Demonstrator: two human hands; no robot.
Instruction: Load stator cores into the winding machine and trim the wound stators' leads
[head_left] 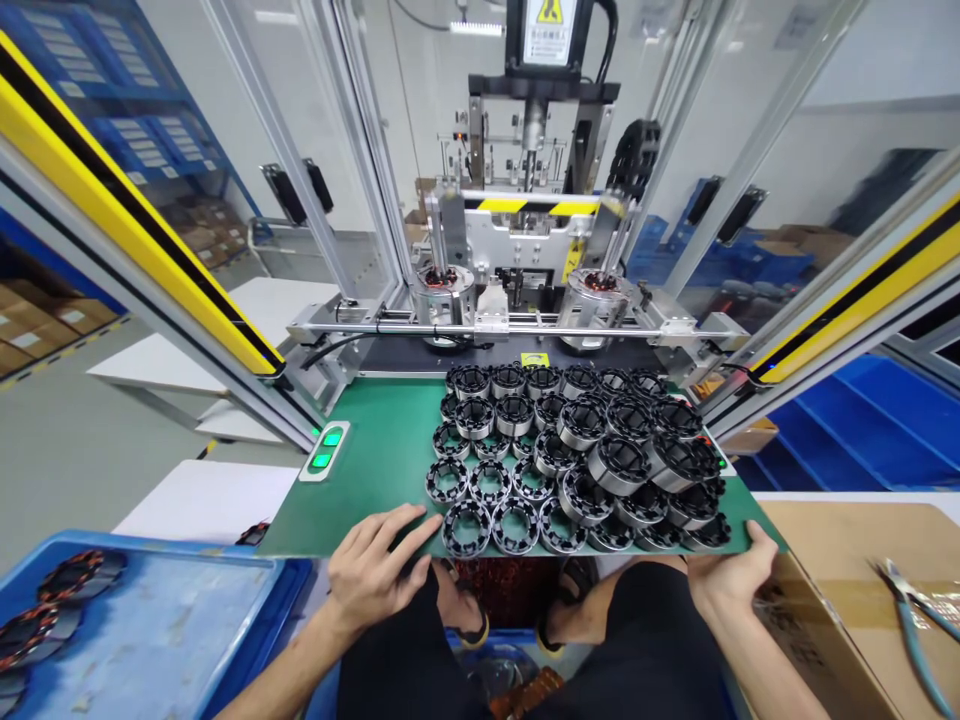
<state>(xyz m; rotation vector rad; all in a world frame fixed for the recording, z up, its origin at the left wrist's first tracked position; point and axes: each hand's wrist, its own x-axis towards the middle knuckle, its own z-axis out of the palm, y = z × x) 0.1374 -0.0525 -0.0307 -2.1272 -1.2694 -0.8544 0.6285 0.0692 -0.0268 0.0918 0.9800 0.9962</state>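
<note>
Many motor stator cores (514,524), silver steel rings with black toothed plastic inside, sit in rows on the green worktop (382,430). Towards the right they are stacked in layers. My left hand (382,565) is at the worktop's front edge with its fingers apart. Its index fingertip reaches close to the front-left stator core (466,528); whether it touches cannot be made out. At the front-right corner, my right hand (731,570) clasps the worktop edge, thumb on top and fingers below, partly hidden. No stator core is in either hand.
Behind the worktop stands a press machine with two metal fixtures (444,295) holding copper-wound parts. A green-lit button panel (325,451) is at left. Wound stators lie in a blue tray (165,620) at lower left. Pliers (911,610) rest on a cardboard box (847,540) at right.
</note>
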